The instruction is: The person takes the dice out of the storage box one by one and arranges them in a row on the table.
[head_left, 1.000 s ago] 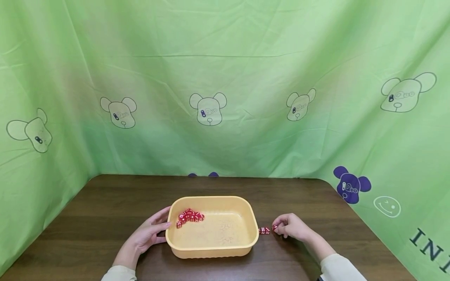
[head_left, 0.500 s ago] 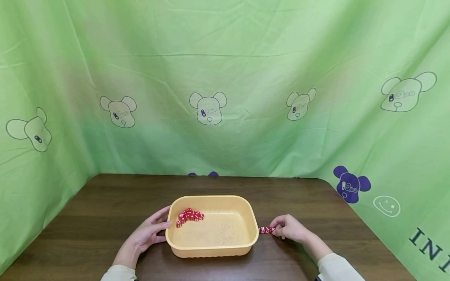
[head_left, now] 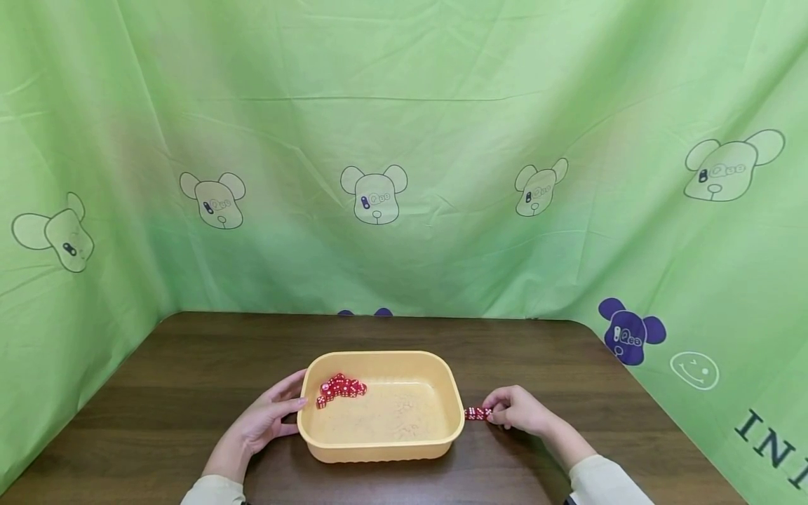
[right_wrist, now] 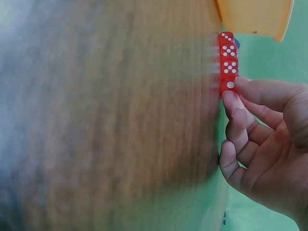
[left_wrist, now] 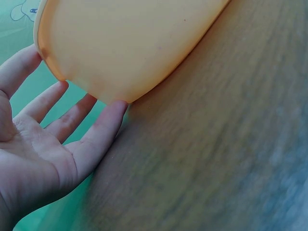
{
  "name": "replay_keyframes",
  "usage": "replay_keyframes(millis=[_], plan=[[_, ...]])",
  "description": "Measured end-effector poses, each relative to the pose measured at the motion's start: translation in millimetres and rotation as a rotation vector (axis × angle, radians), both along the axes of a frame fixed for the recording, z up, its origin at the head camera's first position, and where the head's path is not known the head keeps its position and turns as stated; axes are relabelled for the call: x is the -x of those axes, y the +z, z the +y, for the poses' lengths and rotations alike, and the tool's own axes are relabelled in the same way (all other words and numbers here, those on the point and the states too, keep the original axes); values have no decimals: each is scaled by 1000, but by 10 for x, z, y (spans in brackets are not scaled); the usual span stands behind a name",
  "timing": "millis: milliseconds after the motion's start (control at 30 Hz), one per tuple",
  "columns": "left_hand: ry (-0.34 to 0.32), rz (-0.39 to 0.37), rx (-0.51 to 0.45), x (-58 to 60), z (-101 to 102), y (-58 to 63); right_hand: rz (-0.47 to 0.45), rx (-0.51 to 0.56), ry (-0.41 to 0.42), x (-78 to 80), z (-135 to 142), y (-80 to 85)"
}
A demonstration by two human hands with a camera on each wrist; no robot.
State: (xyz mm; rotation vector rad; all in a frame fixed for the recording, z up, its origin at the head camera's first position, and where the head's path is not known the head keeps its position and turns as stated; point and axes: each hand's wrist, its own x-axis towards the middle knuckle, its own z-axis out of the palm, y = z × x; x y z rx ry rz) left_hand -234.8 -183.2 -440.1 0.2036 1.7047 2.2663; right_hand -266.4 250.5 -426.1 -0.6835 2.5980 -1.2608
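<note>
1. Red dice (right_wrist: 229, 57) stand in line on the worktop (head_left: 221, 351) between the yellow tray (head_left: 379, 454) and right hand (head_left: 520, 409), which pinches the end die (right_wrist: 229, 86).
2. Left hand (head_left: 268, 417), fingers spread, touches the tray's opposite end.

Your L hand (head_left: 268, 419) and R hand (head_left: 520, 409) are bare. Your L sleeve (head_left: 212, 492), btm left of head view, is plain off-white; your R sleeve (head_left: 607, 484), btm right, matches. Dark bit (head_left: 571, 500) by its wrist end, too small to ID.
</note>
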Motion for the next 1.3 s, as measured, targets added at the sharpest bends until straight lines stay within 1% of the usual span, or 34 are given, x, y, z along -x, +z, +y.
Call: replay_keyframes(millis=[300, 467, 600, 800, 933, 1033, 1300], plan=[[-1, 4, 2, 5, -3, -7, -6, 35, 17, -2, 5, 28], [-4, 0, -1, 3, 0, -5, 7, 21, -5, -3, 10, 98], [-2, -1, -1, 1, 0, 1, 7, 16, -28, 18, -5, 182], [-5, 2, 5, 4, -1, 7, 4, 12, -89, 81, -33, 314], [-11, 1, 7, 9, -2, 5, 27, 18, -110, 127, -69, 406], [-12, -2, 5, 16, -1, 2, 54, 12, -108, 165, -112, 487], [-4, -1, 6, 18, -12, -14, 85, 26, -120, 275, -295, 724]])
